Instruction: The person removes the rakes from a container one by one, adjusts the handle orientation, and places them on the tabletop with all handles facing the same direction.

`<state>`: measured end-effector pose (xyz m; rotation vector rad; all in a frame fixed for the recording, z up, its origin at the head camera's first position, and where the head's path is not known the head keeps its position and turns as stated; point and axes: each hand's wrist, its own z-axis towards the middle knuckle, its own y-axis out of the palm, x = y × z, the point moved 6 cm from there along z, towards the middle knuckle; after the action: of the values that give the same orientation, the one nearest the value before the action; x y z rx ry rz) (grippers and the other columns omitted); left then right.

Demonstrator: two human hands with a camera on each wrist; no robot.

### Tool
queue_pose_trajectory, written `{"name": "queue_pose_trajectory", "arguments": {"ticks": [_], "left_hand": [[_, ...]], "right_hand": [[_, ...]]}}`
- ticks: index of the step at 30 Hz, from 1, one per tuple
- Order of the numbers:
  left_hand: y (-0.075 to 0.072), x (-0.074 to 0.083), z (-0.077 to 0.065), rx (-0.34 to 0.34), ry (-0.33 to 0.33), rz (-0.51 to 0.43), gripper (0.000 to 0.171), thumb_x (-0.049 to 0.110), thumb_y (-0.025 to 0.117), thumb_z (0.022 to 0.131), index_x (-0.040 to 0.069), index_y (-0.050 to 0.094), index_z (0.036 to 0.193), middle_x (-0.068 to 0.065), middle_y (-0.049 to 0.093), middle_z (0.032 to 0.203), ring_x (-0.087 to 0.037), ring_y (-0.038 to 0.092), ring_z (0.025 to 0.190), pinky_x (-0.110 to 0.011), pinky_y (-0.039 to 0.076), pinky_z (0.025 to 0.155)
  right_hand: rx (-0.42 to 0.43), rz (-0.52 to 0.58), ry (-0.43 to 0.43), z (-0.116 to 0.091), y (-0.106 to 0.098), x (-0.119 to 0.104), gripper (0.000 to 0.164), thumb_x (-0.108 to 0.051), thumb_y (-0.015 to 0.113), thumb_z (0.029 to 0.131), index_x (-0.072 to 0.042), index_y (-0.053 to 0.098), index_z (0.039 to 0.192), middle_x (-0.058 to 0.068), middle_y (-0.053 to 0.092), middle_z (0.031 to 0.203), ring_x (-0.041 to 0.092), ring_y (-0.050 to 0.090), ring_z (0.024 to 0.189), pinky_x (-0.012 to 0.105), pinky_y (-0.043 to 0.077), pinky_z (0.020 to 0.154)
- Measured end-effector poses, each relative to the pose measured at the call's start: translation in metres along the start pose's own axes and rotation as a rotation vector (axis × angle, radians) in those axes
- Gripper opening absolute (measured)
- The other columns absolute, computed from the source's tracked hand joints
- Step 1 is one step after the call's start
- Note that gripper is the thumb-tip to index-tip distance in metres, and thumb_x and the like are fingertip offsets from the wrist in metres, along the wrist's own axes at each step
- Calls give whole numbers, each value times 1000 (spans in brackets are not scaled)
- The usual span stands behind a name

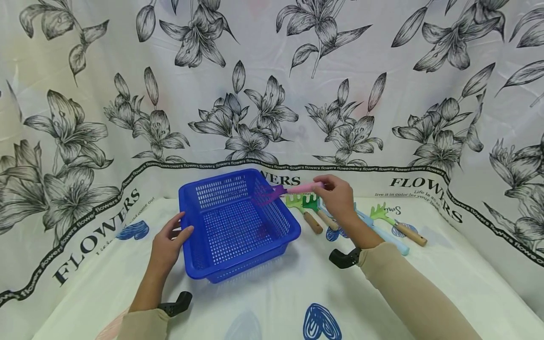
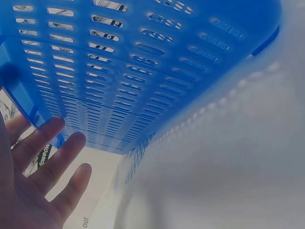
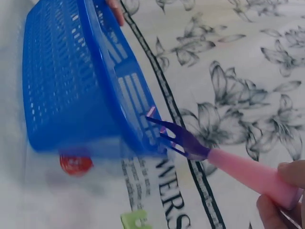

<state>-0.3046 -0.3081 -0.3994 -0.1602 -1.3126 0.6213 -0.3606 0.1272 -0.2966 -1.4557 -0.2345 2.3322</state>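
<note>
A blue plastic basket [image 1: 238, 231] with slotted walls stands in the middle of the head view, with no tools lying in it. My left hand [image 1: 170, 241] holds its left rim, thumb over the edge and fingers outside; in the left wrist view these fingers [image 2: 71, 148] spread beside the slotted wall. My right hand [image 1: 337, 196] pinches the end of a toy garden fork [image 1: 297, 189] by its pink handle. The fork's purple tines [image 3: 178, 138] point left, over the basket's right rim. Whether they touch it, I cannot tell.
Right of the basket lie a light green fork [image 1: 312, 222] and a dark green fork [image 1: 325, 218], both with wooden handles. A light blue tool [image 1: 391, 240] and another green fork [image 1: 408, 232] lie farther right. A flower-printed curtain [image 1: 255, 118] rises behind.
</note>
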Motion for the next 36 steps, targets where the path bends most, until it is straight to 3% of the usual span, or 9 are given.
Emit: {"name": "queue_pose_trajectory", "arguments": {"ticks": [22,33,36], "left_hand": [[-1,1,0,-7,-9,4,69,48,54,96,16,32,153,-24,43,143,-44,46,125,-62,41,96],[-1,1,-1,1,-3,-2,70,49,55,95,17,32,153,-23,44,143,-43,47,124,-61,41,96],[-1,2,-1,-3,0,-6,70,49,55,95,16,32,153,-24,44,143,-44,47,124,-61,41,96]], "right_hand": [[293,-17,208,-24,-115,73,34,-21,67,93,-5,65,123,6,63,107,8,58,90,12,48,65],[362,-70,321,-46,-158,107,37,-26,65,94,-7,63,127,-1,60,110,1,57,87,14,49,57],[383,-85,346,-50,-167,114,39,-27,65,94,-7,63,127,-3,59,108,-1,55,87,11,49,60]]}}
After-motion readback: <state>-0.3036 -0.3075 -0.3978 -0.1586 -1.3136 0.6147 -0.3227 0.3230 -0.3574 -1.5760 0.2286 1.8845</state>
